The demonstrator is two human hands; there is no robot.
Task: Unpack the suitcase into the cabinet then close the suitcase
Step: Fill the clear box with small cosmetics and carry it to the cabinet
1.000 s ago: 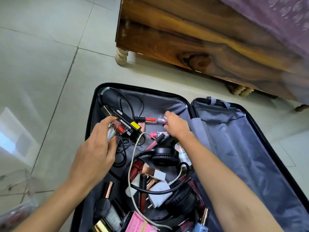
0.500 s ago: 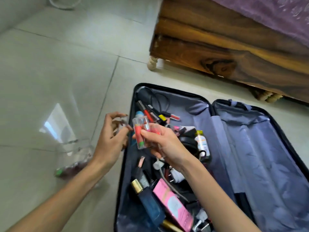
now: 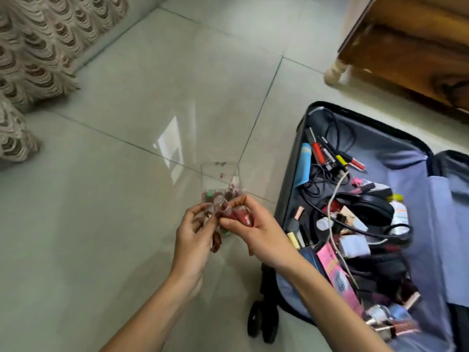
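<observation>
Red tubes [image 3: 243, 216] pinched in my left hand [image 3: 195, 233] and right hand [image 3: 257, 224].
Suitcase [image 3: 289, 174], right of them: open, mostly full.

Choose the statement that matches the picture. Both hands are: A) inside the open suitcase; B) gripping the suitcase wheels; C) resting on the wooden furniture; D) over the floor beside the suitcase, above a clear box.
D: the left hand and right hand pinch small tubes over the tiled floor, just above the clear box, to the left of the open suitcase.
</observation>
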